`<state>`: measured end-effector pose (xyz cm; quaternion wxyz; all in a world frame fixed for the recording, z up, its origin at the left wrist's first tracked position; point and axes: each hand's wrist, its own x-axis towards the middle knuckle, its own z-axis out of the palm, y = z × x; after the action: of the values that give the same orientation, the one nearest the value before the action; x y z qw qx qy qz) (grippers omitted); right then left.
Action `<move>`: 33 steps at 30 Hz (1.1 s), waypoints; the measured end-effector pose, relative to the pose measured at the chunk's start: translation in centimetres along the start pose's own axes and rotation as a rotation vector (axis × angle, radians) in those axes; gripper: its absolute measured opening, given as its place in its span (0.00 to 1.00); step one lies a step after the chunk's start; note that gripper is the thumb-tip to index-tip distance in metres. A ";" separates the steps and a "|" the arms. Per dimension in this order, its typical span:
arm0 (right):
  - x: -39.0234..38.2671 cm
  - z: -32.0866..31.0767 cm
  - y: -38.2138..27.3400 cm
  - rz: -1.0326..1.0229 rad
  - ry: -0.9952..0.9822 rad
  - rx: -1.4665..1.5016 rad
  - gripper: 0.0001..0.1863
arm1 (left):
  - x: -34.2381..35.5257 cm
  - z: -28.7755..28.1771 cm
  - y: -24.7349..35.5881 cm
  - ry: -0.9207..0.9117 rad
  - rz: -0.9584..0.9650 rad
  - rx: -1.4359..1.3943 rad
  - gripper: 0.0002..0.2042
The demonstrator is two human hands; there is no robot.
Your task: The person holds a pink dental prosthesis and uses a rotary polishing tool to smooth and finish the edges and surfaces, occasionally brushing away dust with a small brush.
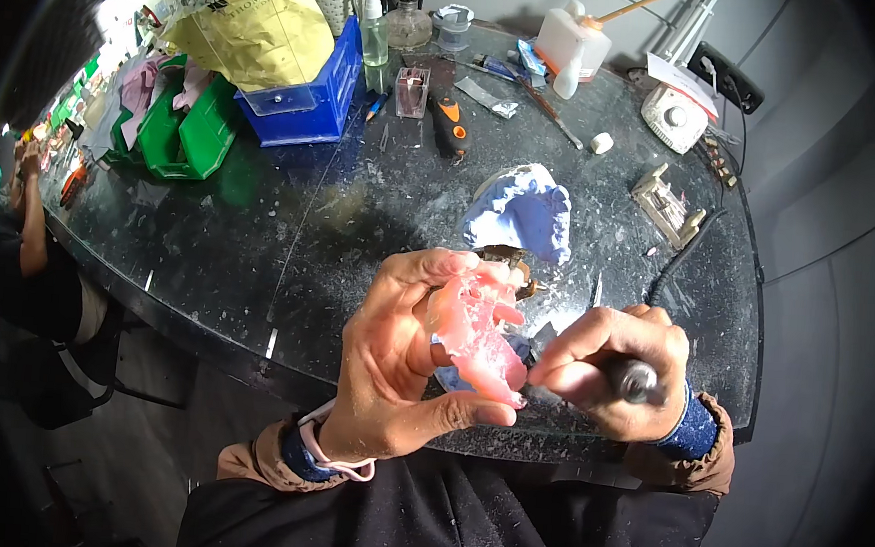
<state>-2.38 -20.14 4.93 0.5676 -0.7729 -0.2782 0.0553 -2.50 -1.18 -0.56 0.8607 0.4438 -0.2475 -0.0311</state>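
My left hand (378, 345) is closed round a pink denture base (478, 346), thumb along its lower edge and fingers at its upper rim. Whitish shavings cling to the pink surface. In my right hand (618, 345) is a dark rotary handpiece (635, 380), its butt end pointing up at me. Its tip lies by the right edge of the denture base; my fingers hide whether the two touch. Just beyond both hands stands a pale blue dental cast (521, 213), with metal parts partly seen below it. Pale dust dots the skin of my left hand.
A dark, dust-strewn bench (349, 238) curves round me. Blue bin (303, 105) and green bins (187, 138) stand at the left. Farther back lie an orange-black tool (450, 124) and a liquid bottle (572, 46). At right are a white control box (674, 118) and a black cord (684, 254). Another person (33, 249) sits far left.
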 end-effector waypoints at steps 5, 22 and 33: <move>-0.3 -0.1 0.2 -0.103 -0.111 -0.371 0.25 | 0.0 -0.5 -1.2 -0.026 0.393 0.280 0.36; -0.1 0.4 0.6 -0.245 -0.033 -0.552 0.21 | 0.1 -0.9 -2.1 0.051 0.647 0.392 0.34; 0.0 -0.6 0.7 -0.531 -0.034 -0.528 0.16 | -0.2 -0.1 -0.5 0.056 0.562 0.362 0.28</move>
<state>-1.94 -20.78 4.50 0.3387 -0.7925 -0.4829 -0.1547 -2.56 -1.38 -1.09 0.7492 0.5048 -0.3380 0.2639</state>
